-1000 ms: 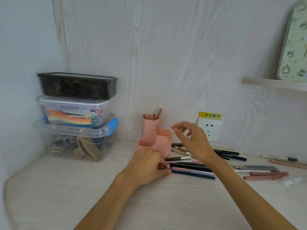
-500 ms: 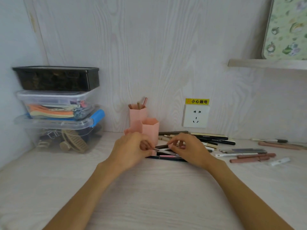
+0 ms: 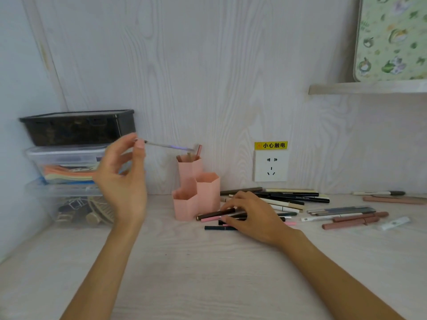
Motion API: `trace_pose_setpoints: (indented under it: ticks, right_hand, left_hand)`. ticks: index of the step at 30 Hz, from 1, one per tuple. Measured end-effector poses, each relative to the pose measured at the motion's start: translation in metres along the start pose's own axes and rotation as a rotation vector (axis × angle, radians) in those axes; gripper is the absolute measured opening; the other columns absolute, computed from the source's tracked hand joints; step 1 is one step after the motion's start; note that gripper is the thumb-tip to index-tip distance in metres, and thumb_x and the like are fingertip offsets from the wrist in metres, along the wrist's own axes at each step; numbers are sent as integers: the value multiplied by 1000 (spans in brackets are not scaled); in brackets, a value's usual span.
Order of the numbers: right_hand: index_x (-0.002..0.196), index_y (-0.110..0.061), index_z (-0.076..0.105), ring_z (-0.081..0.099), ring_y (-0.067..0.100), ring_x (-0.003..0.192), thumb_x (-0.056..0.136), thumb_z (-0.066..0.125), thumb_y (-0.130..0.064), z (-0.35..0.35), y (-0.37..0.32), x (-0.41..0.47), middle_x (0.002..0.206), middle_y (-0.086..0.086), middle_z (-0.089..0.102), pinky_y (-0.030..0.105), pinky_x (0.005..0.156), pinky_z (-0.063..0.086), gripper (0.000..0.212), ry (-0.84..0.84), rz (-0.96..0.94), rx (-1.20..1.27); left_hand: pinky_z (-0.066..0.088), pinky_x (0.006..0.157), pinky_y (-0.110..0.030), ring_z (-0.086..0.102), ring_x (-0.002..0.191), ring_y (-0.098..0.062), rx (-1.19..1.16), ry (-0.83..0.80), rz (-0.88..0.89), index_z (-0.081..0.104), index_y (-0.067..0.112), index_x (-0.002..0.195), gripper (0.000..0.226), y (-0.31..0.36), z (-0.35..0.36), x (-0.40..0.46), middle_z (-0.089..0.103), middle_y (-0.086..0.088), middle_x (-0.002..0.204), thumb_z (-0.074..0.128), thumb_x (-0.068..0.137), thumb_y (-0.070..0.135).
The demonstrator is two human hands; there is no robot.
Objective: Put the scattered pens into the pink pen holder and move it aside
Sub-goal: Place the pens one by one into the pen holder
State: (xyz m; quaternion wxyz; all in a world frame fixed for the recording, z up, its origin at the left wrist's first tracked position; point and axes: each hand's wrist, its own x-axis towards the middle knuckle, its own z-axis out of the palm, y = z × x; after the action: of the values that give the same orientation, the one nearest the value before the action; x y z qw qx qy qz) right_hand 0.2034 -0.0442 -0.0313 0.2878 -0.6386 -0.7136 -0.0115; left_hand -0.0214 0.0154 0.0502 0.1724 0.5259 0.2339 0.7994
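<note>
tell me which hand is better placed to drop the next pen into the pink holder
Left, likely. The left hand already pinches a pen, raised and angled toward the pink pen holder. The right hand rests low on the scattered pens.

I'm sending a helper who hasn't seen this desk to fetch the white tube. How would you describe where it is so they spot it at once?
Start at the wall socket with its yellow warning label, then follow the scattered pens rightward along the desk. The white tube lies at the far right, just past two brownish-pink pens. It alone is short, stubby and white among long thin sticks.
</note>
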Motion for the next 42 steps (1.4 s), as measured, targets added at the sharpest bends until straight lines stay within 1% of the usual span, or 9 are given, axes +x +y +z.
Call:
trace_pose_setpoints:
  ticks: [5, 19, 23, 27, 30, 33, 35, 37, 42]
  right_hand:
    - [127, -44, 51, 39, 9, 123, 91, 47, -45, 8, -8, 1, 132, -9, 49, 29, 109, 24, 36, -126, -78, -39]
    - [110, -35, 65, 49, 11, 99, 82, 56, -22, 0, -14, 4, 103, -8, 58, 24, 88, 40, 31, -54, -92, -2]
    - [104, -32, 66, 48, 12, 97, 82, 57, -27, 1, -15, 4, 101, -7, 57, 26, 86, 40, 25, -62, -92, -26]
    - [103, -31, 68, 46, 13, 94, 86, 56, -40, 2, -16, 6, 101, -6, 56, 27, 82, 37, 22, -58, -89, -83]
    - [102, -32, 68, 39, 7, 92, 86, 59, -40, 1, -15, 8, 102, -7, 54, 24, 77, 29, 20, -65, -109, -117]
    - [95, -30, 69, 45, 7, 91, 83, 65, -33, -3, -14, 10, 98, -8, 56, 24, 74, 30, 13, -46, -101, -82]
    - [89, -28, 69, 50, 2, 80, 82, 67, -27, -10, -12, 13, 87, -12, 59, 20, 70, 37, 8, 32, -16, 95]
    - [87, -27, 67, 52, 0, 72, 83, 67, -24, -20, -8, 15, 80, -17, 62, 15, 66, 42, 6, 154, 105, 343]
    - [89, -22, 64, 58, 10, 80, 87, 62, -18, -44, 4, 14, 84, -6, 66, 10, 64, 44, 4, 545, 287, 627]
  left_hand:
    - [47, 66, -17, 62, 88, -3, 96, 59, 188, 65, 17, 107, 23, -2, 3, -6, 65, 12, 100, 61, 91, 32]
    - [37, 56, -26, 63, 83, -19, 635, -274, 262, 65, 26, 102, 14, -35, 24, -17, 70, 3, 89, 60, 90, 29]
    - [50, 79, -33, 53, 113, -18, 572, -342, 181, 45, 26, 134, 40, -40, 23, -15, 57, -1, 127, 53, 95, 24]
    - [24, 106, -30, 27, 139, -19, 659, -596, 292, 31, 18, 145, 49, -39, 29, -14, 36, -2, 150, 43, 97, 11]
    - [26, 105, -29, 43, 129, -24, 720, -655, 368, 48, 12, 134, 42, -33, 31, -23, 51, -5, 138, 52, 92, 11]
    - [45, 74, -26, 58, 84, -13, 558, -559, 475, 64, 18, 100, 19, -23, 20, -35, 66, 4, 94, 52, 88, 27]
    - [47, 55, -22, 52, 62, -3, 478, -682, 433, 64, 23, 82, 17, -21, 14, -46, 58, 15, 71, 53, 85, 36]
    - [47, 56, -17, 55, 62, 0, 461, -915, 291, 64, 34, 78, 19, -22, 14, -57, 56, 23, 67, 56, 81, 50]
    - [33, 102, -17, 32, 124, 12, 453, -1467, 127, 39, 43, 136, 67, -33, 26, -89, 42, 28, 135, 47, 77, 73]
